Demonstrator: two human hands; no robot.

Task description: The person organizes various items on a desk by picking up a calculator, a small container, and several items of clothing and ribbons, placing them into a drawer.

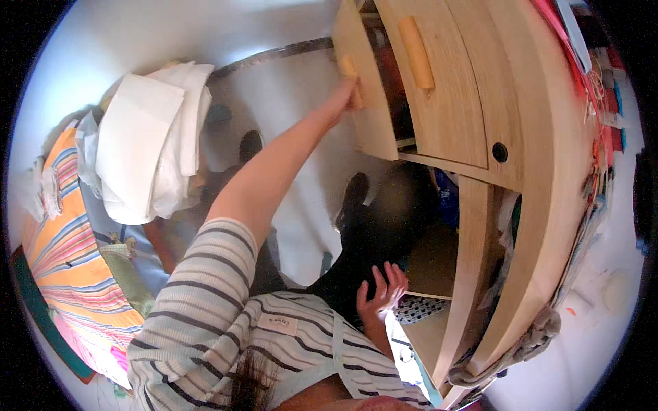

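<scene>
My left hand [345, 97] reaches up and away. Its fingers are closed around the orange-tan handle [349, 67] of a pale wooden drawer front [373, 103]. This front stands out from the cabinet [466, 89], with a dark gap behind it. Down low, my right hand [381, 290] is open with its fingers spread and holds nothing. It is beside an open lower compartment [428, 264], next to a black-and-white patterned item [418, 309]. Whether it touches the compartment I cannot tell.
Another drawer handle [416, 51] and a round black lock [500, 152] are on the cabinet. A bent grey cloth [528, 339] hangs at its lower right. White folded sheets [137, 144] are piled at left, above an orange striped cloth [62, 240]. A pale floor [301, 164] lies between.
</scene>
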